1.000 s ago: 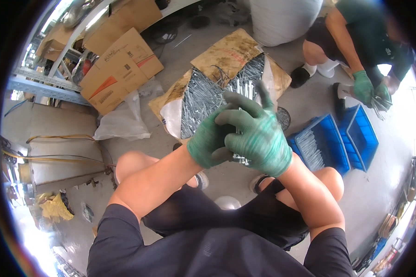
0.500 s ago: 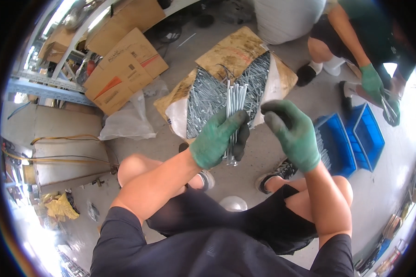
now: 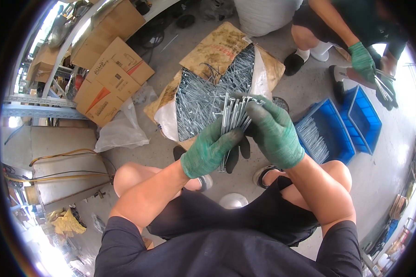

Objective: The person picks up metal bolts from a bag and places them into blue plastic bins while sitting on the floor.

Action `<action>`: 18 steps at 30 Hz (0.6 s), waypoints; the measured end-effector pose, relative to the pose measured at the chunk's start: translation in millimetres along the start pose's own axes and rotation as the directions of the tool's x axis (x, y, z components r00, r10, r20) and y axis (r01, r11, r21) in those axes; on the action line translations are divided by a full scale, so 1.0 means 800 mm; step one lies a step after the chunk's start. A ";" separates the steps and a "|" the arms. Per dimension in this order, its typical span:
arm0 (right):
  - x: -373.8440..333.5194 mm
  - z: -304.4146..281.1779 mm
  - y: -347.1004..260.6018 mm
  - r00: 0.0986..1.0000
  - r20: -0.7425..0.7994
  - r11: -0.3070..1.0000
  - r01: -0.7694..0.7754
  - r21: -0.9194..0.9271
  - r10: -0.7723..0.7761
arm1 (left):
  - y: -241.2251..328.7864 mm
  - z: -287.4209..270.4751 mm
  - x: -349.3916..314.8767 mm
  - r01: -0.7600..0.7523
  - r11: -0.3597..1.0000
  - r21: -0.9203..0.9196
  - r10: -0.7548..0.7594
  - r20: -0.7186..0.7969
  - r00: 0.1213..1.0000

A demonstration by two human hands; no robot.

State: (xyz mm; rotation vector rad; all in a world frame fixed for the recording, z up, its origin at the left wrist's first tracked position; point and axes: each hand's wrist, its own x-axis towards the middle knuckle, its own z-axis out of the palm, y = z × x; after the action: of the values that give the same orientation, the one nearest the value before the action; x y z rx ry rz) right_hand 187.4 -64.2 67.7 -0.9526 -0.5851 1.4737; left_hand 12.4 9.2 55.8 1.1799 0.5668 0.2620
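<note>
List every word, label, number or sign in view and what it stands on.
I don't copy wording, but text stands here:
Carton: dark lettering near the upper edge, legible in part; smaller print, too small to read.
Sack: red marks on the stained brown flap, too blurred to read.
Wearer's shirt: a faint mark, unreadable.

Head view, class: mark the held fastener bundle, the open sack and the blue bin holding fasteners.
Held fastener bundle [image 3: 232, 115]: head view, on the shafts.
Open sack [image 3: 212, 54]: head view, brown flap.
Blue bin [image 3: 336, 132]: head view, bare inside.
</note>
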 end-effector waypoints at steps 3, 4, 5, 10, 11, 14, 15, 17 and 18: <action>-0.001 -0.001 0.000 1.000 -0.009 0.997 0.016 0.074 -0.015 | 0.002 -0.001 -0.002 0.054 0.998 0.022 -0.054 0.002 0.999; 0.000 -0.003 -0.001 0.999 0.032 0.999 0.007 0.042 -0.009 | 0.004 -0.002 -0.002 0.077 0.996 0.039 -0.077 0.010 0.997; 0.000 -0.005 -0.002 0.997 0.072 1.000 0.002 0.010 -0.002 | 0.004 -0.003 -0.002 0.094 0.992 0.078 -0.097 0.029 0.995; 0.005 -0.004 -0.024 0.973 0.177 0.962 -0.103 -0.254 0.151 | -0.003 -0.004 -0.003 0.131 0.979 0.157 -0.145 0.085 0.986; 0.005 -0.005 -0.026 0.961 0.188 0.951 -0.145 -0.275 0.201 | -0.004 -0.002 -0.003 0.116 0.984 0.138 -0.128 0.078 0.989; -0.003 0.002 -0.012 0.990 0.130 0.994 -0.048 -0.095 0.061 | -0.002 0.001 -0.004 0.083 0.990 0.114 -0.091 0.073 0.993; -0.004 0.003 -0.011 0.994 0.110 0.999 -0.021 -0.041 0.025 | 0.000 0.000 -0.003 0.081 0.988 0.128 -0.093 0.086 0.992; -0.005 0.004 -0.011 0.995 0.096 1.000 -0.024 -0.006 0.024 | 0.002 0.000 -0.004 0.083 0.989 0.126 -0.096 0.103 0.990; -0.006 0.004 -0.010 0.996 0.088 1.000 -0.025 0.011 0.024 | 0.003 0.001 -0.005 0.084 0.990 0.111 -0.096 0.106 0.990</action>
State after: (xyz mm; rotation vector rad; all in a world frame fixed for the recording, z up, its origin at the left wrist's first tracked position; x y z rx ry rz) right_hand 189.1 -66.8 77.1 -0.8915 -0.6303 1.5454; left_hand 9.7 7.6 59.1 1.2601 0.5403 0.0888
